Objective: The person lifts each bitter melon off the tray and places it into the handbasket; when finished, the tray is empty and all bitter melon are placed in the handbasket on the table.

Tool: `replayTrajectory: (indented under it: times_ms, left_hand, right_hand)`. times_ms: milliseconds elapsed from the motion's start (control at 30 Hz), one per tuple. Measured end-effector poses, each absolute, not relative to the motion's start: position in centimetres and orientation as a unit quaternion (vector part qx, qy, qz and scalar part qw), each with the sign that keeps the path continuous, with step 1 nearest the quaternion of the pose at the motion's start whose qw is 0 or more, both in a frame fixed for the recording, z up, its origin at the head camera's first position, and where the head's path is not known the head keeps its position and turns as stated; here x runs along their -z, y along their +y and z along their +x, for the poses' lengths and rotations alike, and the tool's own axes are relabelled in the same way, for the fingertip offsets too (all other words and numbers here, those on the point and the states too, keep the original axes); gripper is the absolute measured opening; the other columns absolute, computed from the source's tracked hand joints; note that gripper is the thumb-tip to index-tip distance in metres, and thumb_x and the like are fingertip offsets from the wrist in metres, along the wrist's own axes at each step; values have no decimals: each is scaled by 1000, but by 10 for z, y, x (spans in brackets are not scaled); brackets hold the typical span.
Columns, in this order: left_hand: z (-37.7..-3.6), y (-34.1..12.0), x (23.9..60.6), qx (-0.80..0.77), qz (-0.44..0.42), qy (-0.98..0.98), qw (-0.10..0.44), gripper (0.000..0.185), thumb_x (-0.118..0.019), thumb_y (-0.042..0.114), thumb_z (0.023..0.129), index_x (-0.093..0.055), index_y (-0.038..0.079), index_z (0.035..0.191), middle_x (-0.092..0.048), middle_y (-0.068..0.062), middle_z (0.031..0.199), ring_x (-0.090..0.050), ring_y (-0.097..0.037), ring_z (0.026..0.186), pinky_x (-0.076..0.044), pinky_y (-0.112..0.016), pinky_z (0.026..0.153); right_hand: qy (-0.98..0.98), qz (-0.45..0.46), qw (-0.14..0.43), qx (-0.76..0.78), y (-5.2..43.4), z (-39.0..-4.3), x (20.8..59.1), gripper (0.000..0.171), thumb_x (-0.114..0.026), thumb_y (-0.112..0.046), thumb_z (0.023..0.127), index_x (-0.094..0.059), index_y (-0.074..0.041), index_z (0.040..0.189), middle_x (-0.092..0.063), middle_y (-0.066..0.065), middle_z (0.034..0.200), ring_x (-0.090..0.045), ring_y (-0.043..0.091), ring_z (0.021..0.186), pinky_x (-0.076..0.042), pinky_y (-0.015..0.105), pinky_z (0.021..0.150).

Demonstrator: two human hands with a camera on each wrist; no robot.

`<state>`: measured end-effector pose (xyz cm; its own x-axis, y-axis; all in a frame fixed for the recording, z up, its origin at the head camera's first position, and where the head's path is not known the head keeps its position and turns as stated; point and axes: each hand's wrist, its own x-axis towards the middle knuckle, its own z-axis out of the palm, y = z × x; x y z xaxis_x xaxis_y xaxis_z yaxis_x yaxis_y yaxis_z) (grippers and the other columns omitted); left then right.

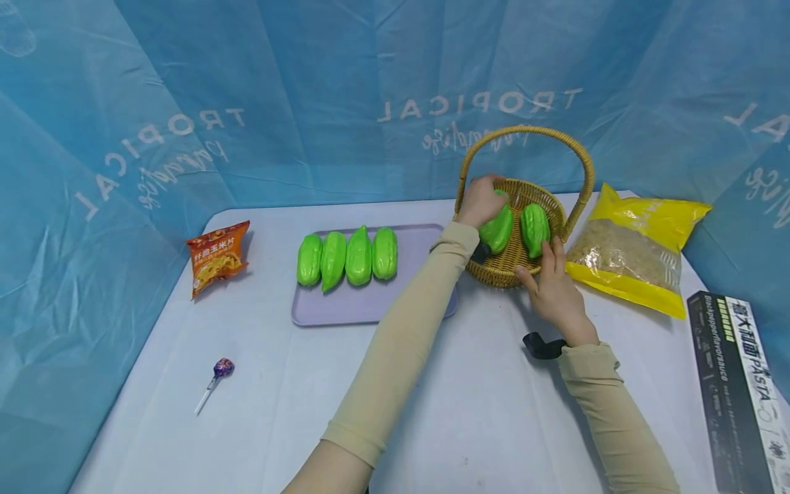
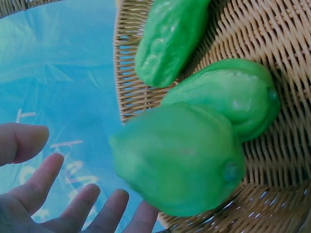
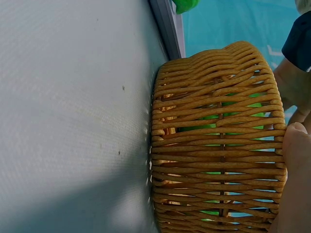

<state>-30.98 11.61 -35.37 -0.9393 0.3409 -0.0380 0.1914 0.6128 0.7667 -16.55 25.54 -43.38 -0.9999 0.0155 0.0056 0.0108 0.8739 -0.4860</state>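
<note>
My left hand (image 1: 481, 202) reaches over the left rim of a wicker basket (image 1: 503, 276) with a tall handle. In the left wrist view its fingers are spread beside a smooth green papaya-like fruit (image 2: 180, 158). Behind that fruit lie another smooth green one (image 2: 228, 97) and a bumpy green gourd (image 2: 170, 41), both inside the basket. My right hand (image 1: 560, 295) is at the basket's front right edge, fingers fairly straight. Its thumb (image 3: 297, 145) touches the rim in the right wrist view; the other fingers are hidden there.
Several green gourds (image 1: 347, 259) lie side by side on a purple tray (image 1: 410, 247) left of the basket. A yellow bag (image 1: 642, 247) and a dark pasta box (image 1: 737, 391) are at the right. An orange snack bag (image 1: 218, 257) and a lollipop (image 1: 223, 368) lie at the left.
</note>
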Motion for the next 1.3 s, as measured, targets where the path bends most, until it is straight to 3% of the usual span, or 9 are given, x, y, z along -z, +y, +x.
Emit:
replayTrajectory:
  times_ms: [200, 333, 433, 600, 767, 933, 1100, 1200, 1300]
  left_hand:
    - [-305, 115, 347, -418, 157, 890, 94, 41, -49, 19, 102, -49, 14, 143, -60, -6, 134, -29, -9, 43, -32, -22, 47]
    - [-303, 115, 341, -406, 166, 894, 92, 41, -48, 21, 102, -48, 16, 143, -69, -11, 109, -27, -8, 41, -31, -21, 45]
    - [-302, 115, 336, -401, 174, 895, 87, 40, -48, 23, 103, -49, 18, 142, -68, -10, 103, -30, -7, 43, -33, -21, 45]
    - [-299, 115, 325, -395, 186, 896, 84, 39, -47, 23, 103, -50, 21, 141, -57, -5, 126, -33, -8, 45, -36, -21, 47]
    - [-295, 115, 313, -363, 200, 905, 100, 39, -46, 27, 103, -48, 24, 142, -58, -5, 120, -37, -9, 48, -39, -22, 50]
    - [-291, 110, 306, -311, 223, 918, 108, 41, -46, 30, 103, -47, 23, 143, -54, 0, 136, -54, -8, 92, -44, -23, 72]
    - [-289, 104, 302, -289, 233, 921, 118, 42, -45, 32, 103, -46, 23, 144, -44, 0, 147, -48, -12, 125, -44, -26, 88]
    - [-286, 100, 299, -279, 238, 923, 116, 43, -46, 32, 102, -46, 23, 144, -44, 0, 147, -50, -11, 121, -45, -26, 88]
    - [-283, 96, 295, -278, 241, 923, 114, 44, -47, 32, 102, -45, 22, 145, -43, -1, 149, -58, -10, 98, -48, -25, 78]
  right_hand:
    - [-968, -5, 8, -251, 256, -166, 435, 87, -20, -60, 100, 3, 5, 153, 13, 26, 160, -37, 65, 121, -44, 69, 87]
    - [-968, -7, 6, -252, 255, -166, 434, 87, -20, -60, 100, 3, 5, 153, 14, 26, 160, -35, 65, 123, -43, 69, 88]
    - [-967, -9, 5, -253, 255, -165, 434, 87, -21, -59, 100, 3, 5, 153, 14, 26, 160, -35, 64, 124, -43, 69, 89]
    - [-967, -11, 8, -253, 254, -165, 433, 87, -21, -59, 100, 2, 5, 153, 13, 26, 159, -36, 63, 124, -44, 68, 89]
    - [-967, -11, 11, -255, 255, -165, 434, 87, -20, -60, 100, 2, 6, 153, 13, 27, 159, -35, 63, 125, -43, 68, 89]
    - [-967, -11, 7, -253, 255, -165, 435, 87, -20, -60, 100, 3, 6, 153, 14, 26, 159, -35, 64, 124, -43, 69, 89]
    - [-968, -11, 3, -252, 255, -165, 434, 87, -22, -59, 100, 3, 5, 153, 14, 26, 159, -36, 65, 123, -43, 69, 90]
    - [-968, -9, 3, -253, 254, -165, 433, 86, -23, -57, 101, 3, 5, 153, 14, 26, 159, -36, 65, 122, -43, 69, 89]
    - [-968, -7, 3, -252, 254, -164, 432, 85, -23, -57, 101, 3, 6, 153, 14, 27, 159, -36, 65, 121, -44, 69, 88]
